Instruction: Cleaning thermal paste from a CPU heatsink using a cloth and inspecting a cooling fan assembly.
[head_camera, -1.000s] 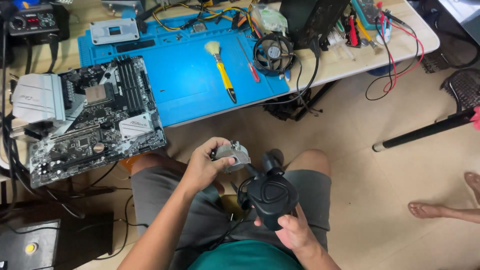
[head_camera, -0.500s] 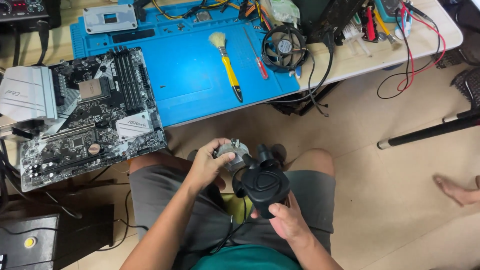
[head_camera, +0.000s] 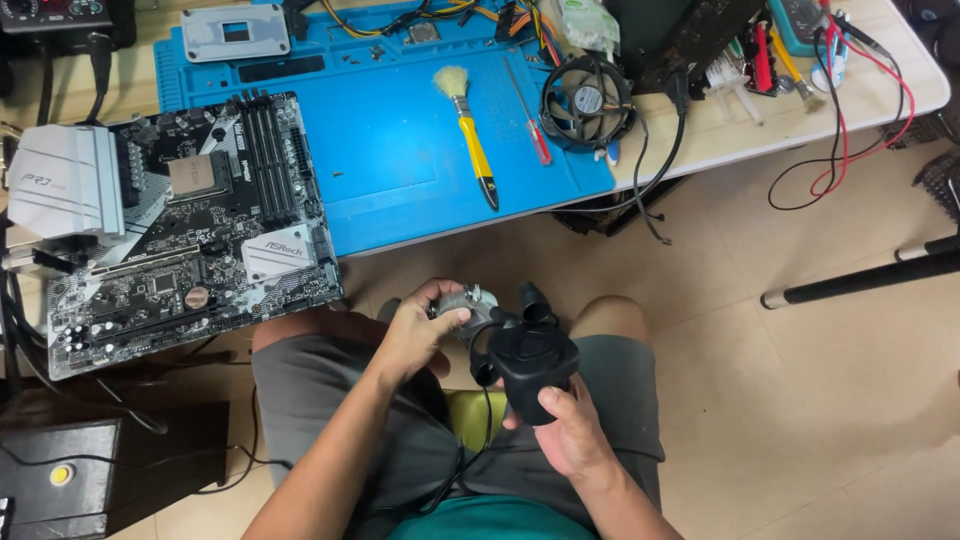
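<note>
A ribbed silver heatsink (head_camera: 462, 305) sits gripped in the left hand (head_camera: 415, 335); the right hand (head_camera: 570, 435) holds a black blower (head_camera: 530, 360) touching it. A motherboard (head_camera: 190, 220) overhangs the counter (head_camera: 720, 150) nearby.

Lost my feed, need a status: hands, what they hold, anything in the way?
Left hand grips a small metal heatsink. Right hand holds a black air blower, nozzle at the heatsink. Over the lap, nothing between them.

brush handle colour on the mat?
Yellow with a black tip, on the brush; head view, the only one, shows it clearly.
</note>
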